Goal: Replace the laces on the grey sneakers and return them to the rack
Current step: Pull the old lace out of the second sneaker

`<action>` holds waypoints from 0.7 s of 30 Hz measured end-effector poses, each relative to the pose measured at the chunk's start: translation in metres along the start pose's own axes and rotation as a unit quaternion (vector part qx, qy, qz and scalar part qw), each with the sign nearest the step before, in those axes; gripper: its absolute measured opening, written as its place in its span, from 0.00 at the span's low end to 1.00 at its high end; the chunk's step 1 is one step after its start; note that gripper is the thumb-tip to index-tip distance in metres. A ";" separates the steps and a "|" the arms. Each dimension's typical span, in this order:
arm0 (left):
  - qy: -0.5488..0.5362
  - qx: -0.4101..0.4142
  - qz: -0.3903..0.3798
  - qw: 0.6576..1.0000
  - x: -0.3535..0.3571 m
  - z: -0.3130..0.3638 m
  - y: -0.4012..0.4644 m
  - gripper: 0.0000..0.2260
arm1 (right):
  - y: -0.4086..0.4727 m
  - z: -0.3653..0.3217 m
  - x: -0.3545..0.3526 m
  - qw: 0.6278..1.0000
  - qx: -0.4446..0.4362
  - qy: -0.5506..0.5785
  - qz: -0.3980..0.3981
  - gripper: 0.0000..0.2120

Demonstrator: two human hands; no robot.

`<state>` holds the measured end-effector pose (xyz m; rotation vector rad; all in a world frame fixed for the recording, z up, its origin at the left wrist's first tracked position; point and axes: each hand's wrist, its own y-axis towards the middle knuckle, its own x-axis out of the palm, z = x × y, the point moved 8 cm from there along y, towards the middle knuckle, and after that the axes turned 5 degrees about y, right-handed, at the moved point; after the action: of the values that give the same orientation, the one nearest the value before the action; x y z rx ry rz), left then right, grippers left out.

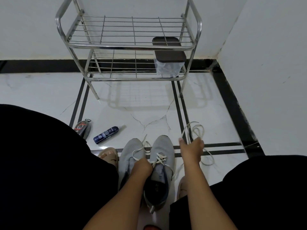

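Note:
Two grey sneakers stand side by side on the floor between my legs, the left sneaker (131, 151) and the right sneaker (163, 148). The right one is partly laced with a white lace (158, 159). My left hand (142, 166) rests curled on the left sneaker's throat, gripping lace there. My right hand (192, 147) is held to the right of the shoes and grips a loose white lace (196, 128) that loops above it and trails down to the floor. The metal shoe rack (131, 45) stands against the far wall.
A clear box with a dark lid (168, 55) sits on the rack's lower shelf at the right. A dark spray bottle (106, 134) and a shoe-polish sponge (83, 128) lie on the floor at the left. My sandalled feet (108, 156) flank the sneakers.

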<state>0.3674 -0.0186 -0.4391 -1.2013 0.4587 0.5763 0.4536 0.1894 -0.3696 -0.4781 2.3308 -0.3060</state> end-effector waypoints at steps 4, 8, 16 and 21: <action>0.030 -0.013 -0.036 0.999 0.000 0.007 0.000 0.23 | -0.029 0.030 0.041 0.960 0.004 -0.238 -0.148 0.19; 0.063 0.005 -0.044 0.997 0.000 0.012 -0.005 0.20 | -0.052 0.071 0.066 0.918 0.073 -0.297 -0.251 0.16; 0.203 0.164 0.012 0.965 0.017 0.038 -0.010 0.23 | -0.040 0.073 0.061 0.935 0.119 -0.239 -0.233 0.15; 0.247 0.196 0.075 0.946 0.020 0.039 -0.014 0.25 | -0.038 0.073 0.066 0.941 0.094 -0.222 -0.239 0.15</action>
<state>0.3927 0.0186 -0.4296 -0.9218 1.0489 0.2829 0.4700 0.1215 -0.4483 -0.9138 1.7071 -0.5770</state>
